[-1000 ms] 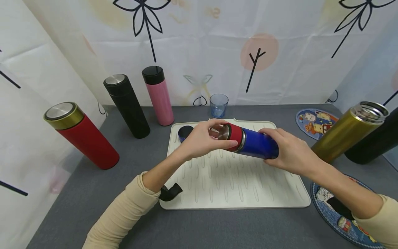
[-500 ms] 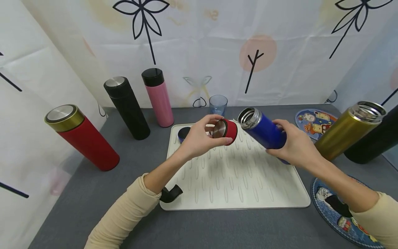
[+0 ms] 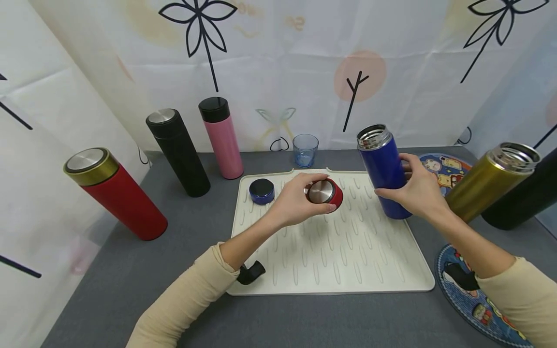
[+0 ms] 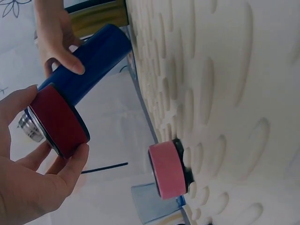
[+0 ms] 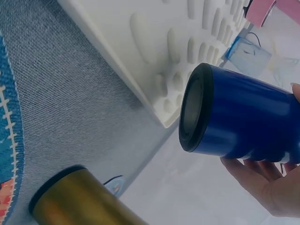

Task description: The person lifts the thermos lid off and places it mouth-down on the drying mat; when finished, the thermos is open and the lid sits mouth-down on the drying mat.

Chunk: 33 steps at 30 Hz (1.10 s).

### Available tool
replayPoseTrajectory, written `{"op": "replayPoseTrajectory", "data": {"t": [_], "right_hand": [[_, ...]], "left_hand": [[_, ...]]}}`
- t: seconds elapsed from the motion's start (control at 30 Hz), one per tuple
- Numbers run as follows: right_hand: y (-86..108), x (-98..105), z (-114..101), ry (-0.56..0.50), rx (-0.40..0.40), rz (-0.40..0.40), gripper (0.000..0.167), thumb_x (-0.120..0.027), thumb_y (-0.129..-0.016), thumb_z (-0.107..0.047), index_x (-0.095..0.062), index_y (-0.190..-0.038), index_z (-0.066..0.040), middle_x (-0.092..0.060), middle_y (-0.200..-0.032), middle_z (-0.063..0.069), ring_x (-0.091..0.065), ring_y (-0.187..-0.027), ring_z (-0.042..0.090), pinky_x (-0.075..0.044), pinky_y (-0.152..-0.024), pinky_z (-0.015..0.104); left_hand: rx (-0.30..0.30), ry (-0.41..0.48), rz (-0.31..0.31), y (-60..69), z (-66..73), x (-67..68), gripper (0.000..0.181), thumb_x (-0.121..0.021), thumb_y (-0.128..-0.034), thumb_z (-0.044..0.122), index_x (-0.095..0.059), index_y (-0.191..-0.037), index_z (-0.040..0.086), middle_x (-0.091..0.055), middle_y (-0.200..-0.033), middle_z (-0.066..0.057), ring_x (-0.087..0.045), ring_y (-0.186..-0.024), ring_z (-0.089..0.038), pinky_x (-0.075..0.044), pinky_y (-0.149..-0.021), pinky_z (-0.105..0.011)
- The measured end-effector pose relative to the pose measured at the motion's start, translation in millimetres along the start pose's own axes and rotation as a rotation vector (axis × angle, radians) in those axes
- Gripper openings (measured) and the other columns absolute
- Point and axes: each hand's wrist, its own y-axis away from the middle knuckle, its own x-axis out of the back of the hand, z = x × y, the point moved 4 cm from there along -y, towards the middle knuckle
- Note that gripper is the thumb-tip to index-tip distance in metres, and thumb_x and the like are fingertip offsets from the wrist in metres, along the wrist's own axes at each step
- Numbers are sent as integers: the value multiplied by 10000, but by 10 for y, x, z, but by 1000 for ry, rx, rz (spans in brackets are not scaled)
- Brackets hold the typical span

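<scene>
My left hand (image 3: 304, 199) pinches a red lid (image 3: 337, 195) with a silver top above the tray (image 3: 339, 285); the left wrist view shows the lid (image 4: 58, 119) between thumb and fingers. Tilted over the tray's right back corner, an uncapped blue bottle (image 3: 383, 166) with a steel rim is gripped around its side by my right hand (image 3: 419, 188). The right wrist view shows the black base of that bottle (image 5: 248, 115). A blue lid with a black top (image 3: 261, 191) lies on the tray's left back part. Lid and bottle are apart.
Left stand red (image 3: 124, 200), black (image 3: 180, 154) and pink (image 3: 224, 140) bottles. A glass (image 3: 305, 151) is behind the tray. Right are an open gold bottle (image 3: 487, 186), a dark bottle (image 3: 526, 200) and two patterned mats. In the left wrist view, a pink ring-shaped piece (image 4: 168, 169) rests by the tray's edge.
The red lid has come off the blue bottle. My right hand has moved the bottle right and turned its mouth upward; my left hand has shifted slightly right with the lid.
</scene>
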Motion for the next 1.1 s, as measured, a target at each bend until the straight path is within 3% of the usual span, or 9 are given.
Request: {"op": "replayPoseTrajectory", "data": {"t": [0.13,0.27,0.5,0.83,1.1], "right_hand": [[-15,0,46,-9,-20,3,996,-820,-755,-265,-192,-1483,-7,-418,-1299,367,-438,-1145,530,-377,-849,690],[-25,8,71,-16,-32,20,995,-817,-760,-260,-185,-1487,-11,-412,-1307,369,-433,-1149,534,-368,-853,698],[-35,50,100,-24,-53,57,997,-817,-757,-270,-185,-1485,-15,-416,-1309,364,-443,-1141,534,-379,-847,684],[-189,58,206,-60,-146,162,980,-782,-782,-342,-186,-1489,-19,-421,-1327,345,-449,-1160,500,-373,-892,661],[-417,10,252,-177,-198,221,990,-780,-772,-376,-177,-1506,-99,-397,-1402,269,-424,-1240,433,-360,-943,626]], "left_hand": [[-27,-94,-15,-64,1,-103,626,-812,-760,260,-570,-1316,105,-559,-1264,-31,-490,-1145,-156,-426,-905,-277],[-10,-175,-36,-175,-26,-216,642,-812,-760,301,-565,-1329,136,-546,-1283,-27,-465,-1194,-148,-390,-959,-340],[31,-283,-63,-393,-133,-423,662,-813,-760,303,-553,-1343,128,-533,-1282,-59,-492,-1174,-181,-409,-943,-311],[67,-374,-74,-612,-194,-642,654,-807,-764,308,-556,-1338,122,-550,-1256,-60,-514,-1145,-174,-420,-902,-261],[103,-393,-84,-699,-237,-735,646,-788,-785,321,-545,-1350,125,-537,-1274,-62,-502,-1162,-188,-402,-948,-277]]}}
